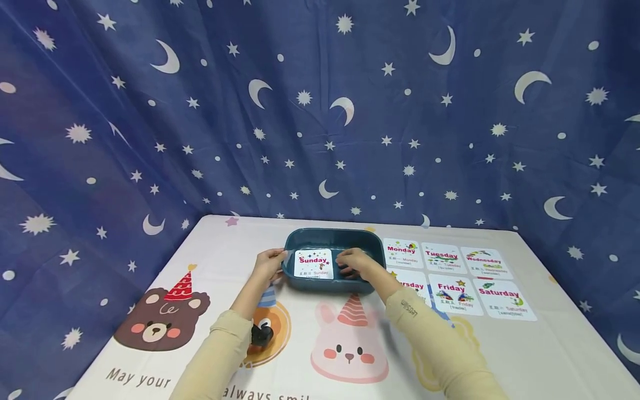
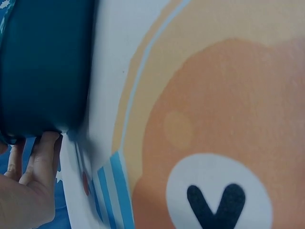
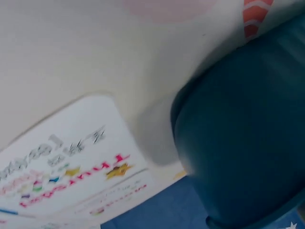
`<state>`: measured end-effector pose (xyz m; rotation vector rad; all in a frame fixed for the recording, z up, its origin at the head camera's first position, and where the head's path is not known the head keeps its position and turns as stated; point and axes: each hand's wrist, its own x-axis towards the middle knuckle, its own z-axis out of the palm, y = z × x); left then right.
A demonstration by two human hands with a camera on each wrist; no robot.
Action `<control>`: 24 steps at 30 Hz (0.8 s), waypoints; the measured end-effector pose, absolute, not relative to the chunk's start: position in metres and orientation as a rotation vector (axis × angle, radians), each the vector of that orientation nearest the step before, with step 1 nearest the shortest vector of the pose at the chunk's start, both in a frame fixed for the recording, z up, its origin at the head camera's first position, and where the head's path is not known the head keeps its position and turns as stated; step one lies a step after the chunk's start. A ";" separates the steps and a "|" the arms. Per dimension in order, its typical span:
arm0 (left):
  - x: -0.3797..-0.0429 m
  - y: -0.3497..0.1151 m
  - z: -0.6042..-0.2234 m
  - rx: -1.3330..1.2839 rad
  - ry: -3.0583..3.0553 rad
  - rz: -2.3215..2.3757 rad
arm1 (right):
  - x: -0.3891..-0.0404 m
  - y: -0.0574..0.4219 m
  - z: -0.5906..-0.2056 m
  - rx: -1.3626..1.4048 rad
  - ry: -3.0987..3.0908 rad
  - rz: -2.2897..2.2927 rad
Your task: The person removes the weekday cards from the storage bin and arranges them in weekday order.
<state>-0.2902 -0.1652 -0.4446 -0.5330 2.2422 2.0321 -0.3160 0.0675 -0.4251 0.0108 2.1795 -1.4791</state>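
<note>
A dark teal plastic basin stands near the back of the table. My left hand grips its left end, with the thumb at the rim; in the left wrist view the fingers lie against the outer wall. A white "Sunday" card is inside the basin, toward its left side. My right hand reaches into the basin just right of that card, fingers loosely bent and apparently holding nothing. The basin wall hides the right hand in the right wrist view.
Right of the basin lie several weekday cards in two rows, among them Monday, Friday and Saturday. A printed cloth with cartoon animals covers the table. Behind hangs a blue star-and-moon curtain.
</note>
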 end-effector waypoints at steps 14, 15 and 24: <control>-0.288 -0.167 -0.445 -0.546 2.240 2.049 | -0.384 0.038 -0.521 0.387 1.936 -1.813; -0.288 -0.167 -0.445 -0.540 2.236 2.055 | -0.394 0.036 -0.538 0.384 1.952 -1.816; -0.289 -0.166 -0.445 -0.520 2.239 2.060 | -0.416 0.023 -0.583 0.227 2.092 -1.898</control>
